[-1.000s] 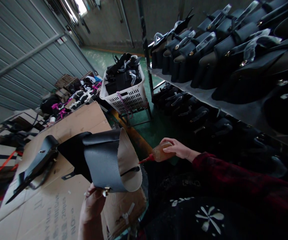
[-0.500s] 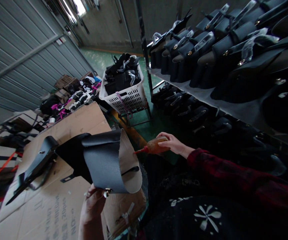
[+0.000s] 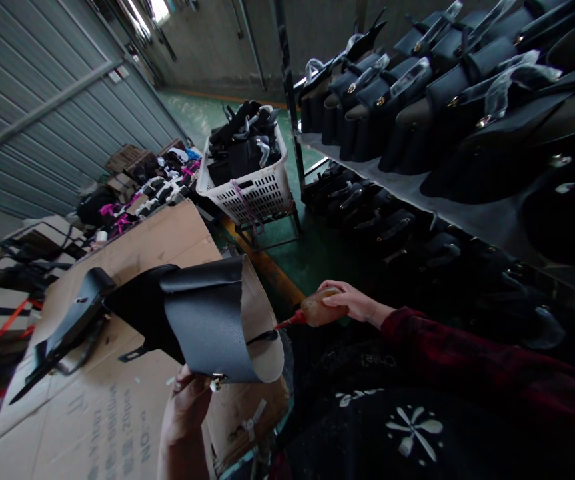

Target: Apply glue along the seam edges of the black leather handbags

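My left hand (image 3: 184,417) is closed on the lower edge of a black leather bag piece (image 3: 207,320), holding it up with its tan inner side curled toward the right. A metal clasp shows just above my fingers. My right hand (image 3: 350,300) grips a small amber glue bottle (image 3: 314,310) with a red nozzle. The nozzle tip points left and sits close to the curled edge of the bag piece. A red plaid sleeve covers my right arm.
Flattened cardboard (image 3: 117,400) covers the table, with another black bag (image 3: 67,327) lying on it. A white basket (image 3: 252,180) of black bags stands on a frame behind. Shelves (image 3: 417,193) at the right hold rows of black bags. Green floor lies between.
My right hand with the glue bottle rose toward the bag piece's upper edge, then dropped back lower and right. The bag piece stayed nearly still in my left hand.
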Demonstrator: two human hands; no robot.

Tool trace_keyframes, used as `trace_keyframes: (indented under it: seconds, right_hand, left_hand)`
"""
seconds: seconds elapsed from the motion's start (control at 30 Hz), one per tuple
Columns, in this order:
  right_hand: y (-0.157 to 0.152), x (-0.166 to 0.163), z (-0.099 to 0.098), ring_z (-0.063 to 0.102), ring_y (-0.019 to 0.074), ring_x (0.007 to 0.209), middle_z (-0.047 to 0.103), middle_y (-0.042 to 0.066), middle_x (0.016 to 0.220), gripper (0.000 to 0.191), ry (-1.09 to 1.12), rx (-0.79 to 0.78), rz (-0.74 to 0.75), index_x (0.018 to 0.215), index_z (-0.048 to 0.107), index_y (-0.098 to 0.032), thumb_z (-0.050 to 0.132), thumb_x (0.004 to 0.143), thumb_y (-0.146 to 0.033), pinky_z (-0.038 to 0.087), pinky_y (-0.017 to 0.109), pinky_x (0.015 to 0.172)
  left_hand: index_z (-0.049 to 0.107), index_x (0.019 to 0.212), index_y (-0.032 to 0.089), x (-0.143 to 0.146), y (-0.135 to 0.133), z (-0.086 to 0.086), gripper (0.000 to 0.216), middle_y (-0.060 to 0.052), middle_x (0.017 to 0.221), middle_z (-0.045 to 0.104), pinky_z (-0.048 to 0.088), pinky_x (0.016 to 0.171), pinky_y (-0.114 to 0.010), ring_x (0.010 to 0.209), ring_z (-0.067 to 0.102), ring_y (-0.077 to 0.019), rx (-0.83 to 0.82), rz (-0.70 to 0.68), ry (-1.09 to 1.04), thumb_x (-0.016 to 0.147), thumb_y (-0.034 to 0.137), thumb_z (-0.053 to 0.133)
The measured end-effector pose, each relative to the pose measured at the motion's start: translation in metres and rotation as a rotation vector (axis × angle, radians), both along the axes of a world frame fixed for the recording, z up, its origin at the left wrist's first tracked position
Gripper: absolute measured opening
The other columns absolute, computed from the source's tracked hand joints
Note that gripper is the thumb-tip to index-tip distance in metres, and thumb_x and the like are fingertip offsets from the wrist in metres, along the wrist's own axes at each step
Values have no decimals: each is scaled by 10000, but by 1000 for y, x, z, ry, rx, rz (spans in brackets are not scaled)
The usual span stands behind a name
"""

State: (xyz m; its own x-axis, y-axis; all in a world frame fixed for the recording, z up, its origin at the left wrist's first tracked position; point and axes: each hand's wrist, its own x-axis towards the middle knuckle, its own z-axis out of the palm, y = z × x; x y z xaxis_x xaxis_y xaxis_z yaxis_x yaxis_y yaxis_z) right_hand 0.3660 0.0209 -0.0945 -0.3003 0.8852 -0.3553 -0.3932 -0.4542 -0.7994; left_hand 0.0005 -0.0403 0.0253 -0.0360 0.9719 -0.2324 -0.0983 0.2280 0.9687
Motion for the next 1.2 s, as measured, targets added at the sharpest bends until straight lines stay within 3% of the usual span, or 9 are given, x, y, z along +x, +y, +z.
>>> trace_keyframes:
  seconds: [0.13,0.33,0.5,0.67,0.87,1.03,1.2]
  right_hand:
    - [0,2,5,528,137,654,609,-5,704,383,-51,41,-69,793,639,-157,824,508,-333,375,250,588]
    - [-1,2,10,539,151,655,612,-2,733,388,-24,47,-105,827,635,-172,816,520,-326,387,270,600]
    - [-4,-3,2,532,149,660,604,-7,713,375,-84,69,-139,803,630,-168,817,526,-337,385,269,613]
    - [-6,-3,2,533,148,654,603,-14,721,390,-80,74,-190,833,619,-180,812,546,-359,387,268,609]
    - [-3,-8,9,553,146,650,623,-7,751,413,-10,43,-147,846,607,-185,825,542,-361,396,263,597]
    - [-9,-7,2,551,133,628,611,-17,702,373,5,0,-97,795,622,-173,828,526,-327,393,247,583]
    - [-18,-2,-4,576,144,633,636,1,718,376,61,-67,-18,805,635,-166,824,530,-340,415,257,589]
  left_hand:
    - [763,671,230,4,-3,1,267,-63,648,716,555,680,-388,638,651,-239,-23,31,36,481,400,843]
    - [727,598,225,7,-14,-6,177,-42,582,650,509,575,-354,583,587,-222,-50,84,107,479,338,793]
    - [577,472,218,5,-28,-23,200,32,461,494,420,476,-267,463,422,-124,-4,258,123,451,254,772]
    - [466,429,206,9,-33,-26,278,44,432,427,379,456,-256,449,369,-108,-13,290,215,440,258,738]
    - [482,435,197,5,-36,-31,270,33,437,447,379,472,-263,446,379,-108,-35,276,269,463,296,732]
    - [548,476,198,4,-39,-32,247,27,464,494,402,496,-264,476,411,-118,-36,269,246,456,314,765]
    - [498,473,196,-4,-41,-38,334,28,473,473,390,486,-267,484,411,-122,-73,270,308,449,356,791]
